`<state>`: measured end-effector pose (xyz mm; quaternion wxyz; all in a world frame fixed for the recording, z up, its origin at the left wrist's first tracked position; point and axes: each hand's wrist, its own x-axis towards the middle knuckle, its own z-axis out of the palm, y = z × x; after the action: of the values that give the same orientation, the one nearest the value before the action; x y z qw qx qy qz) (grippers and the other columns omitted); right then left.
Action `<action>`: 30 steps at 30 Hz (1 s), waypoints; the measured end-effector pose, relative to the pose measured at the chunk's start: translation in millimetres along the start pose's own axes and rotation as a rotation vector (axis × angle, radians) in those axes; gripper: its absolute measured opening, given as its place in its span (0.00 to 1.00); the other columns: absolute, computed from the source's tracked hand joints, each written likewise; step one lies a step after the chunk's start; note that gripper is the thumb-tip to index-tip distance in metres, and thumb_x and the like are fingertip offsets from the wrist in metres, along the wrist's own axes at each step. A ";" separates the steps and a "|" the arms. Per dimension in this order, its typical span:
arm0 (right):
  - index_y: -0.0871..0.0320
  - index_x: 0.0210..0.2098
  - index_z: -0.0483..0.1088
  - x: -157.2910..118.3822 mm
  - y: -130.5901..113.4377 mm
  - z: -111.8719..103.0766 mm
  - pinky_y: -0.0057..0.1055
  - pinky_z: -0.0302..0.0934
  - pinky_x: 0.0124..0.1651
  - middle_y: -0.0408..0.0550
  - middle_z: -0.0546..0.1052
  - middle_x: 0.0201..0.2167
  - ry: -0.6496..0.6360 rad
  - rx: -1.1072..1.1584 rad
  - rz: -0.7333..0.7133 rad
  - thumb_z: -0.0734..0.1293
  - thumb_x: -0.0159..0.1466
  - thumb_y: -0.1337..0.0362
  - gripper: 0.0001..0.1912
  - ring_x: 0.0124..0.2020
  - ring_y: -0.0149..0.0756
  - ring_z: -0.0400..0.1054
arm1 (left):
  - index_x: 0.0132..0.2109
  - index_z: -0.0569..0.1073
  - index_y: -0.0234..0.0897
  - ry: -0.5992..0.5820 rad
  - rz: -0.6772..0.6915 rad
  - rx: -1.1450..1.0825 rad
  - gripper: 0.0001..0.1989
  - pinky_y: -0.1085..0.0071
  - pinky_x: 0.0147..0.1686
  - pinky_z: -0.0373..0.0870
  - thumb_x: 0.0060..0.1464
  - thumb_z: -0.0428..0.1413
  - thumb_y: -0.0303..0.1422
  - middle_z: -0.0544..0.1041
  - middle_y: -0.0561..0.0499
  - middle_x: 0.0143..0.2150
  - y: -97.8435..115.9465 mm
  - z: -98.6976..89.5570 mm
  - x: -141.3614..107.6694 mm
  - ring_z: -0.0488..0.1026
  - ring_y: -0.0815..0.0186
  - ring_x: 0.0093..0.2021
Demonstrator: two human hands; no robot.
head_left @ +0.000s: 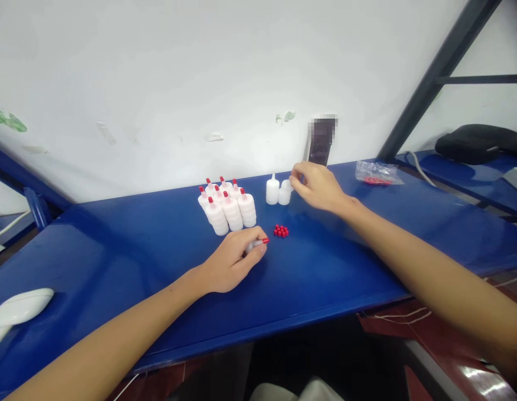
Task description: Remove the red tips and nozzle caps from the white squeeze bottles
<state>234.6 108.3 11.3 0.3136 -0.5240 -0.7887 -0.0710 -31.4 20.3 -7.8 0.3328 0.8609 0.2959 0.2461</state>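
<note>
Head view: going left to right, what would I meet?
White rounded object → cluster of red-capped white bottles → small group of red caps → right hand → clear plastic bag → black object.

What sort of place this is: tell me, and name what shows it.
Probably a dormitory or similar shared room: a long, glossy blue desktop runs along a scuffed white wall, and a slanting dark-grey metal post stands between it and another blue surface.

Translucent nozzle [254,244], red cap [265,240] on tip, held sideways in left hand [230,260], pointing right. White bottles [272,192] upright on surface [325,267], just beside right hand [317,185].
</note>
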 end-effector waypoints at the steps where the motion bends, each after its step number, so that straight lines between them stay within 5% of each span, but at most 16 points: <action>1: 0.56 0.30 0.64 0.0 -1.1 0.3 0.32 0.49 0.31 0.48 0.73 0.31 -0.010 0.002 0.001 0.59 0.65 0.63 0.08 0.31 0.37 0.63 | 0.36 0.65 0.36 -0.002 -0.003 0.000 0.14 0.72 0.30 0.57 0.70 0.45 0.38 0.63 0.56 0.29 0.1 0.1 0.1 0.58 0.71 0.28; 15: 0.57 0.32 0.68 -2.7 -6.4 1.9 0.34 0.50 0.33 0.51 0.74 0.34 -0.041 -0.026 0.102 0.60 0.65 0.61 0.09 0.33 0.39 0.64 | 0.40 0.66 0.36 -0.008 0.002 -0.008 0.13 0.72 0.31 0.58 0.69 0.45 0.38 0.66 0.55 0.31 4.0 -1.6 -0.3 0.60 0.70 0.29; 19: 0.57 0.32 0.66 -16.4 -23.7 -9.2 0.35 0.54 0.43 0.48 0.73 0.36 -0.181 0.311 -0.035 0.63 0.65 0.59 0.08 0.39 0.39 0.64 | 0.47 0.66 0.37 0.045 -0.034 0.027 0.09 0.72 0.31 0.60 0.68 0.47 0.37 0.67 0.55 0.33 1.1 0.4 -2.2 0.60 0.70 0.29; 23: 0.56 0.29 0.60 -32.0 -48.8 -11.0 0.30 0.52 0.35 0.41 0.65 0.27 -0.320 0.678 -0.102 0.61 0.69 0.53 0.16 0.29 0.32 0.57 | 0.51 0.67 0.37 0.078 -0.113 -0.050 0.13 0.72 0.30 0.62 0.66 0.52 0.41 0.69 0.54 0.35 -4.9 4.1 -0.5 0.63 0.69 0.30; 30: 0.56 0.32 0.61 -42.9 -69.3 -2.5 0.29 0.51 0.34 0.40 0.64 0.28 -0.436 0.601 -0.355 0.62 0.71 0.55 0.15 0.28 0.30 0.56 | 0.44 0.70 0.36 0.047 -0.076 -0.093 0.13 0.72 0.32 0.63 0.65 0.54 0.43 0.69 0.54 0.35 -6.2 2.6 0.7 0.64 0.69 0.31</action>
<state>186.2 43.2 3.9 0.2613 -0.2675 -0.9004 0.2222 -31.4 23.5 -13.8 0.3745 0.8265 0.3246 0.2670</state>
